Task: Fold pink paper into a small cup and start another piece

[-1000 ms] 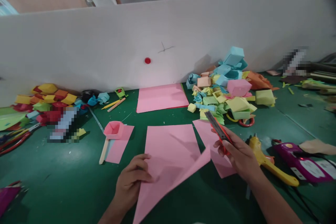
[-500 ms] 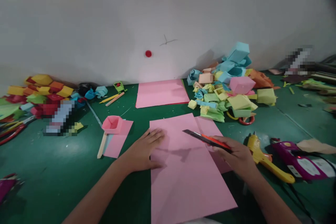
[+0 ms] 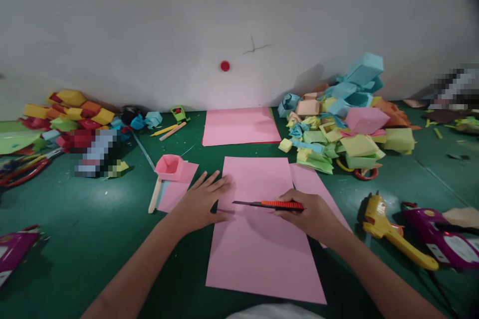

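Note:
A large pink paper sheet (image 3: pixel 265 259) lies on the green table in front of me. My left hand (image 3: pixel 205 199) rests with spread fingers on the sheet's left edge. My right hand (image 3: pixel 309 212) grips a box cutter (image 3: pixel 282 205) with a red and black handle. Its blade points left across the middle of the sheet, just above or touching the paper; I cannot tell which. Beneath the right forearm, a second pink piece (image 3: pixel 318 184) sticks out on the right. Near my left fingers stands a small pink paper box (image 3: pixel 169 167) on a pink strip, beside a wooden stick (image 3: pixel 154 195).
Stacked pink sheets (image 3: pixel 241 127) lie by the white wall. Piled folded paper pieces (image 3: pixel 359 142) sit at right, with more colored paper boxes (image 3: pixel 73 114) at left. A yellow glue gun (image 3: pixel 396 239) and a purple device (image 3: pixel 439 234) are at right; scissors (image 3: pixel 30 167) lie left.
The box cutter has moved left and down over the sheet and turned nearly level. The pink sheet has shifted slightly, and my left hand stays at its left edge. The view has tilted down.

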The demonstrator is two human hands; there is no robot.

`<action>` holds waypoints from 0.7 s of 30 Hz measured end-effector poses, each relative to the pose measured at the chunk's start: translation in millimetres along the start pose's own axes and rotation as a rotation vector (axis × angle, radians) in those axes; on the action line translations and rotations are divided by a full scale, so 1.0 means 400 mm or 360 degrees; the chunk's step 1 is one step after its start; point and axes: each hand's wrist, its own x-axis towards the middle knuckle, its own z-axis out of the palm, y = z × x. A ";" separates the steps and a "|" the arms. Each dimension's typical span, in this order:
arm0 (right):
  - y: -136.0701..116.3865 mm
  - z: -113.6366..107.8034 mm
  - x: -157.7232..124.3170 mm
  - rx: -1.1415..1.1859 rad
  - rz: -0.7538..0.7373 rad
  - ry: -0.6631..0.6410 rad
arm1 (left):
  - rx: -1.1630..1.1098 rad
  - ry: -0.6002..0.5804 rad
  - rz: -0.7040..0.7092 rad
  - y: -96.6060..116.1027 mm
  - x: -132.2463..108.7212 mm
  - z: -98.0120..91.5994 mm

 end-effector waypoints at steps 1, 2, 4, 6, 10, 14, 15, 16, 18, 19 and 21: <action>-0.008 0.008 0.008 -0.0043 -0.0049 -0.0013 | -0.0003 0.0011 -0.0007 0.001 -0.004 0.003; -0.014 0.016 0.016 -0.0077 -0.0102 -0.0027 | -0.0008 0.0016 -0.0010 0.001 -0.006 0.005; -0.023 0.032 0.035 -0.0120 -0.0201 -0.0062 | -0.0017 0.0012 -0.0015 0.001 -0.009 0.006; -0.026 0.047 0.053 -0.0145 -0.0263 -0.0085 | -0.0022 0.0000 -0.0016 0.000 -0.009 0.006; -0.028 0.068 0.081 -0.0187 -0.0330 -0.0135 | -0.0040 0.0003 -0.0028 -0.005 -0.009 0.011; -0.035 0.075 0.091 -0.0213 -0.0370 -0.0183 | -0.0074 0.0002 -0.0031 -0.005 -0.011 0.014; -0.036 0.075 0.092 -0.0217 -0.0375 -0.0190 | -0.0081 0.0002 -0.0030 -0.005 -0.011 0.014; -0.037 0.076 0.091 -0.0222 -0.0377 -0.0193 | -0.0085 0.0002 -0.0032 -0.004 -0.011 0.013; -0.035 0.077 0.090 -0.0230 -0.0380 -0.0198 | -0.0091 -0.0014 -0.0045 -0.003 -0.011 0.011; -0.032 0.078 0.089 -0.0234 -0.0381 -0.0198 | -0.0094 -0.0027 -0.0053 -0.002 -0.011 0.010; -0.026 0.081 0.088 -0.0244 -0.0387 -0.0196 | -0.0099 -0.0050 -0.0062 -0.002 -0.011 0.008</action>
